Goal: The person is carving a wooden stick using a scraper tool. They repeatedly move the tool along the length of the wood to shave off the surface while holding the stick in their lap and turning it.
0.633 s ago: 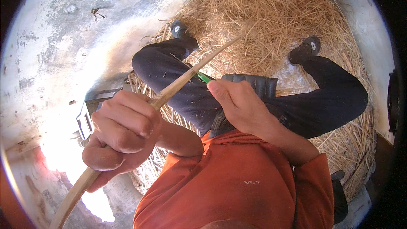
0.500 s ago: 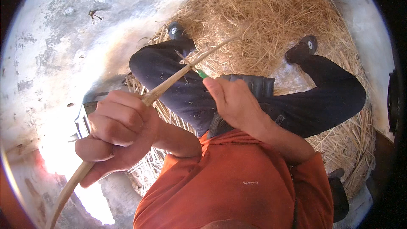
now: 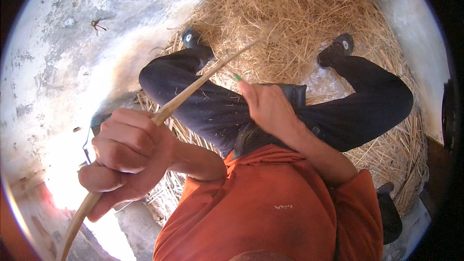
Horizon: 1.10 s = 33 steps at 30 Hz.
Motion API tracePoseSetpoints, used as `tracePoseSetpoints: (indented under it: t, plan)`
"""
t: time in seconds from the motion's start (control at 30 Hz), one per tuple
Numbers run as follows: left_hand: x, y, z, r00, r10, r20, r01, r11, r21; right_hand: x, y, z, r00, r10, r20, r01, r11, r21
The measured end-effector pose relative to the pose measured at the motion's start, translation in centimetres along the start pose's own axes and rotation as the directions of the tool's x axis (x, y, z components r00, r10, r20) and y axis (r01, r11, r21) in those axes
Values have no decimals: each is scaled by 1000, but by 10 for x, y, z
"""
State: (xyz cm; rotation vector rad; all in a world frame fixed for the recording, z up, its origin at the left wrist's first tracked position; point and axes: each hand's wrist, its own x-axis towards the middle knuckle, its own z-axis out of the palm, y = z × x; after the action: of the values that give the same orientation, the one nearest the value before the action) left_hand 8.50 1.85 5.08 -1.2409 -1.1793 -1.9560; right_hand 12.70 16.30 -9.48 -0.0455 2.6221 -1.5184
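My left hand [image 3: 128, 152] is closed in a fist around a long, pale wooden stick [image 3: 198, 81]. The stick runs slantwise, from the lower left edge up over my left thigh to a thin tip above the straw. In my right hand [image 3: 271, 108], closed with the thumb along the top, is a small green-handled knife [image 3: 237, 77]. Only a bit of its green handle shows past the thumb; the blade is hard to make out against the straw, near the stick's far part. Small curled shavings [image 3: 205, 94] lie on my dark trousers.
A large heap of dry straw [image 3: 290, 14] spreads between and beyond my black shoes [image 3: 337, 50]. A black padded thing [image 3: 296, 94] sits between my legs. On the left is a worn whitish surface [image 3: 53, 43], brightly sunlit, with a twig-like bit [image 3: 98, 26] on it.
The knife has come away from the stick, where its blade crossed before, and more of it is hidden. The whole view has shifted slightly; my left hand keeps its grip on the stick.
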Motion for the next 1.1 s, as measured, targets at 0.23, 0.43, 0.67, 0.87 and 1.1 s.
tracePoseSetpoints:
  t: [0.23, 0.43, 0.67, 0.87, 1.1]
  plan:
    - [1, -4, 5, 999, 26, -38, -23, 997, 68, -3, -22, -8, 998, -60, -1, 60, 989, 136]
    - [1, -1, 0, 1000, 17, -24, -17, 1000, 25, 15, 3, -10, 998, -46, 35, 40, 989, 145]
    - [2, -1, -5, 1000, 0, 11, 0, 1000, -8, 32, 30, 3, 999, 27, 23, -28, 999, 26]
    - [-1, -1, -7, 999, 26, -43, -25, 999, 32, 31, 31, 2, 998, 6, 70, -10, 998, 60]
    - [2, -2, -14, 997, 22, -80, -20, 999, 31, 45, 53, 10, 999, -2, 44, 1, 1000, 4]
